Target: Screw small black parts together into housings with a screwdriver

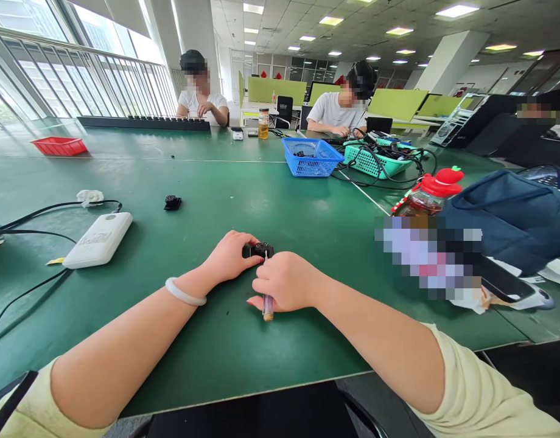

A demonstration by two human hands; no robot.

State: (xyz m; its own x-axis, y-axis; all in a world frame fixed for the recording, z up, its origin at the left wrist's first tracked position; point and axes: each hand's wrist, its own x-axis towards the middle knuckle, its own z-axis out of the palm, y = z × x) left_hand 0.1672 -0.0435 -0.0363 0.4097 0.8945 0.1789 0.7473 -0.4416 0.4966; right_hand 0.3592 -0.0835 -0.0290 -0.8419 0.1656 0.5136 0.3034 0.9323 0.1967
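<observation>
Near the middle of the green table (189, 353), my left hand (232, 255) has its fingers closed round a small black part (263, 248). Close against it on the right is my right hand (287, 283), gripping a slim tool with a clear handle and a tan end (268, 309). The tool's thin tip meets the side of the black part. A second small black part (172, 202) lies on the table, further off to the left.
A white power bank (98, 239) with black cables lies left. Further back are a red tray (59, 146), a blue basket (312, 159) and a green basket (375, 161) with cables. A red-lidded bottle (437, 185) and dark blue bag (512, 213) stand right. Two people sit across the table.
</observation>
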